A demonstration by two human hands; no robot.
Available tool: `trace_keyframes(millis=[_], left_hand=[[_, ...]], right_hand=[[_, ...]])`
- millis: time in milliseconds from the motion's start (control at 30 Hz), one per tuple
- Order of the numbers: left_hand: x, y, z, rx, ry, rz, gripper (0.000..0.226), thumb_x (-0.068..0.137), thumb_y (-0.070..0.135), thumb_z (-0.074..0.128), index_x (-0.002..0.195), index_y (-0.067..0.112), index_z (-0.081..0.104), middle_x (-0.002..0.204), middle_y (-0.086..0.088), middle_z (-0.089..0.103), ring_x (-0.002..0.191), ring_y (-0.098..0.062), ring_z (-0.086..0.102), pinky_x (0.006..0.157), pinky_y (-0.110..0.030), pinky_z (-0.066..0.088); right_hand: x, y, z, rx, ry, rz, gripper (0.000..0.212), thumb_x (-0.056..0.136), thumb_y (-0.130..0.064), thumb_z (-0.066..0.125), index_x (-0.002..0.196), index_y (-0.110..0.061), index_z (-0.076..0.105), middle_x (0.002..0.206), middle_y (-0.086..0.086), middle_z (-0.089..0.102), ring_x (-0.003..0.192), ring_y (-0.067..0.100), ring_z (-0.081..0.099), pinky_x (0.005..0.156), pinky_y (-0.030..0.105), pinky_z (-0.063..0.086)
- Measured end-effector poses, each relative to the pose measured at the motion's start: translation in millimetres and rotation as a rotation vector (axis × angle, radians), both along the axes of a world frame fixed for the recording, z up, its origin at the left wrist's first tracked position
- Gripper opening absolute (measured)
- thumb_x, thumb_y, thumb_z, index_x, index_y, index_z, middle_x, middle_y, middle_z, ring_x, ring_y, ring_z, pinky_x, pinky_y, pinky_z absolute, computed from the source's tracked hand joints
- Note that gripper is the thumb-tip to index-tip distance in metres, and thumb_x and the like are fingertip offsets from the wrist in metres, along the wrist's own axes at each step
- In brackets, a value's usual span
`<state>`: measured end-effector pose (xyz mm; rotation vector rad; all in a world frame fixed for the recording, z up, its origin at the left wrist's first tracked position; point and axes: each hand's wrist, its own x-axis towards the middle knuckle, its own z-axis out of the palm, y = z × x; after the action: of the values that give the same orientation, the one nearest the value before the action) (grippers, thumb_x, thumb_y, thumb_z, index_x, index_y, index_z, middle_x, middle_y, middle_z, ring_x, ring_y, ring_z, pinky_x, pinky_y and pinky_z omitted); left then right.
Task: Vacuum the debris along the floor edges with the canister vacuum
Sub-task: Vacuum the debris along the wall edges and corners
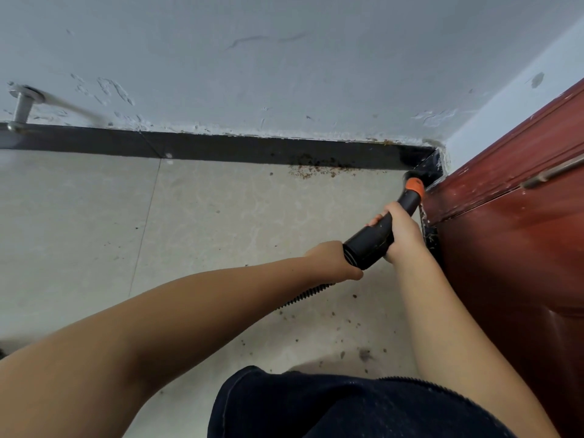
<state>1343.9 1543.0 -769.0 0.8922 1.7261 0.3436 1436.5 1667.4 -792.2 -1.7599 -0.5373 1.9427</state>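
Black vacuum nozzle (pixel 379 230) with orange collar, tilted, its tip in the corner; brown debris (pixel 319 167) along the baseboard.

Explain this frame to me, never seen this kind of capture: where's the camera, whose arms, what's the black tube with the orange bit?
There is no robot here. One wide-angle camera sits on a person's head and looks forward and down, so the two bare arms coming in from the bottom are the wearer's own. The dark cloth at the bottom edge looks like their clothing.

The black tube is the vacuum nozzle, with an orange collar near its brush tip. The right hand grips the tube near the front; the left hand holds its rear end, where the ribbed hose leaves it. The canister itself is out of view.

The tip is pushed into the floor corner where the black baseboard meets the red door. Brown debris lies along the baseboard just left of the tip, and more crumbs are scattered on the tiles nearer the person.
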Motion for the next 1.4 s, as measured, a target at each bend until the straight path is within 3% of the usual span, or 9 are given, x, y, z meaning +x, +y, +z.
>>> trace_keyframes(millis=[500, 600, 833, 1400], left_hand=[[-15.9, -23.2, -8.5, -0.012, -0.008, 0.039, 0.024, 0.078, 0.029, 0.069, 0.094, 0.016, 0.056, 0.074, -0.001, 0.059, 0.065, -0.017, 0.059, 0.063, -0.027, 0.051], [-21.8, -40.7, -11.1, -0.010, -0.042, 0.084, 0.025, 0.078, 0.028, 0.068, 0.095, 0.013, 0.057, 0.079, -0.004, 0.061, 0.066, -0.019, 0.060, 0.068, -0.031, 0.054], [-20.5, -62.8, -10.8, 0.022, -0.116, 0.143, 0.032, 0.077, 0.029, 0.067, 0.102, 0.014, 0.056, 0.075, -0.003, 0.060, 0.059, -0.017, 0.060, 0.061, -0.029, 0.055], [-32.5, -107.1, -7.9, 0.062, -0.241, 0.336, 0.026, 0.079, 0.022, 0.065, 0.099, 0.012, 0.052, 0.071, -0.003, 0.055, 0.057, -0.016, 0.056, 0.059, -0.028, 0.055]], right_hand=[[-25.1, -21.1, 2.8, 0.005, -0.018, 0.148, 0.012, 0.081, -0.016, 0.062, 0.087, -0.013, 0.052, 0.052, 0.001, 0.060, 0.044, 0.015, 0.059, 0.058, 0.029, 0.055], [-37.3, -34.4, 2.1, 0.025, -0.051, 0.209, 0.011, 0.080, -0.016, 0.061, 0.085, -0.013, 0.052, 0.051, 0.001, 0.060, 0.044, 0.015, 0.058, 0.060, 0.030, 0.055], [-45.5, -46.6, 4.3, 0.000, -0.048, 0.271, 0.010, 0.079, -0.014, 0.063, 0.080, -0.010, 0.053, 0.050, 0.004, 0.059, 0.041, 0.017, 0.058, 0.049, 0.029, 0.055], [-85.9, -83.1, 15.8, -0.032, -0.037, 0.460, 0.012, 0.082, -0.013, 0.063, 0.087, -0.011, 0.052, 0.056, 0.004, 0.057, 0.045, 0.016, 0.055, 0.055, 0.029, 0.054]])
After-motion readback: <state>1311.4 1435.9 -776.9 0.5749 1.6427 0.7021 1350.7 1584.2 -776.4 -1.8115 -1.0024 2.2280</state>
